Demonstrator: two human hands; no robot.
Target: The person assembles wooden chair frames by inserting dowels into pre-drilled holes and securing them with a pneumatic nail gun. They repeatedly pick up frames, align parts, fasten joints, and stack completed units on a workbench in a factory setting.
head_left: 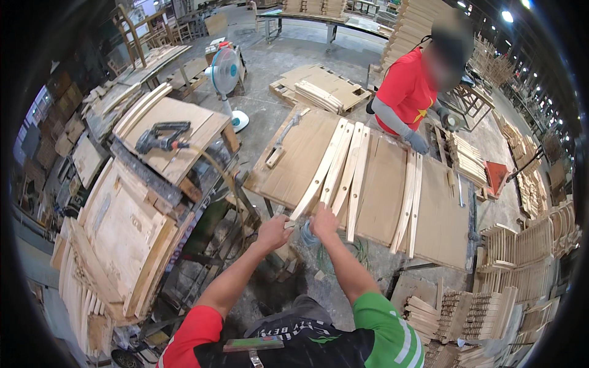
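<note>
Several curved pale wooden slats with small holes lie across a cardboard-topped bench [383, 184]. At the near end of the leftmost slat [316, 182], my left hand [273, 233] is closed around a small pale piece that I cannot make out. My right hand [324, 222] is closed at the near end of the neighbouring slat [334, 172], its fingertips on the wood. Two more slats lie close by on the right, and a separate pair [410, 199] rests farther along. Across the bench, a co-worker in a red shirt [405, 86] has a gloved hand [417, 142] by that pair.
On my left, a nail gun [162, 138] with a hose lies on a wooden worktop [196, 126]. A standing fan [226, 73] is beyond it. A clamp-like tool [285, 132] lies on the bench's far left. Stacked wooden parts [466, 313] stand at right.
</note>
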